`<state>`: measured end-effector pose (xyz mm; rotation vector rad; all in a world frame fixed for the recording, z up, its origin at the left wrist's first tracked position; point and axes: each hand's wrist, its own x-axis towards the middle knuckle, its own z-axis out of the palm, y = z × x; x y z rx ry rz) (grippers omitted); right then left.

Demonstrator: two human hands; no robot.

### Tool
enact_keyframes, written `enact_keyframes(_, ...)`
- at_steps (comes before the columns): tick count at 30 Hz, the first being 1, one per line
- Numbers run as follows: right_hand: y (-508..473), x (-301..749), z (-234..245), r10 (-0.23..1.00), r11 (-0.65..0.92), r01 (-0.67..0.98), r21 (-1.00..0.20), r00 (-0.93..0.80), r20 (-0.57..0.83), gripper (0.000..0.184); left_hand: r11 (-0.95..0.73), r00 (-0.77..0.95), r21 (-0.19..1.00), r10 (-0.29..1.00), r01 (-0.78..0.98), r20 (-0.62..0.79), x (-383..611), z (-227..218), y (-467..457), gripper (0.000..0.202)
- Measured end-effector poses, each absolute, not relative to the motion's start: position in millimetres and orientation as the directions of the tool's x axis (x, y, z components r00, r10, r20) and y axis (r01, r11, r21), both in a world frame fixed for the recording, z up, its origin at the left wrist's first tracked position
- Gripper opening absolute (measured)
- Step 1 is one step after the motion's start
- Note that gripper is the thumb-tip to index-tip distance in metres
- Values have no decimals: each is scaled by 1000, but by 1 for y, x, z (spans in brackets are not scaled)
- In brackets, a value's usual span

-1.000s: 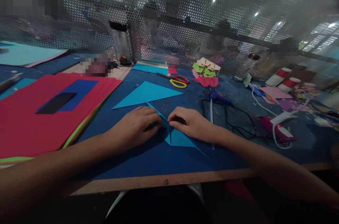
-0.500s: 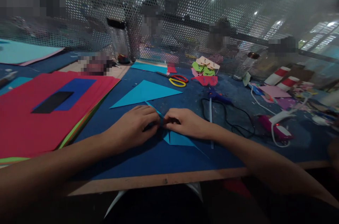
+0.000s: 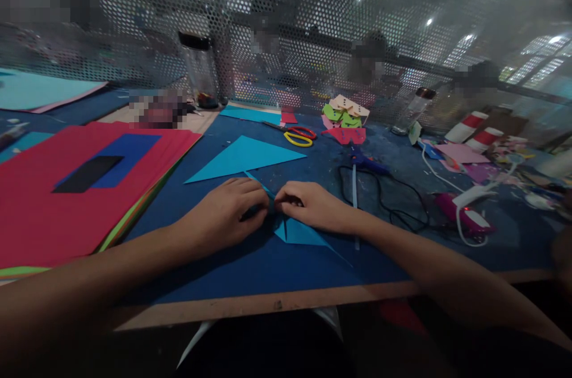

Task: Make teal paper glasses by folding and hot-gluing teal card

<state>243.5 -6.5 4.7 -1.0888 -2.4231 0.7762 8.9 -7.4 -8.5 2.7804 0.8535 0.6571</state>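
A piece of blue paper (image 3: pixel 306 234), creased and partly folded, lies under my two hands near the table's front edge. My right hand (image 3: pixel 308 204) pinches its upper part with thumb and forefinger. Close beside it, my left hand (image 3: pixel 239 208) has its fingers curled and pressed on the same paper. Between the hands a narrow strip of the paper slants up to the left. Just beyond them rests a flat blue paper triangle (image 3: pixel 245 157). My fingers hide much of the folded part.
Left is a stack of coloured paper with a red sheet (image 3: pixel 40 199) on top. Scissors (image 3: pixel 299 136) lie at the back. A blue glue gun (image 3: pixel 369 162) with a black cord and a pink glue gun (image 3: pixel 462 214) are on the right. A perforated metal screen (image 3: pixel 286 56) stands behind.
Both hands stay almost in place on the blue paper, with only tiny finger shifts. The view has moved slightly.
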Motion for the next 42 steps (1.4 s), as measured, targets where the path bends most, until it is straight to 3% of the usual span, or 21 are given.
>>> enact_keyframes(12,-4,245,3,766,530,536,-658,-636,99,7,-789,728,350,607,505,318,10,-11,-6,8)
enact_keyframes(42,-1,241,-2,782,507,544,-669,-616,91,8,-779,723,361,619,513,307,9,-10,-6,10)
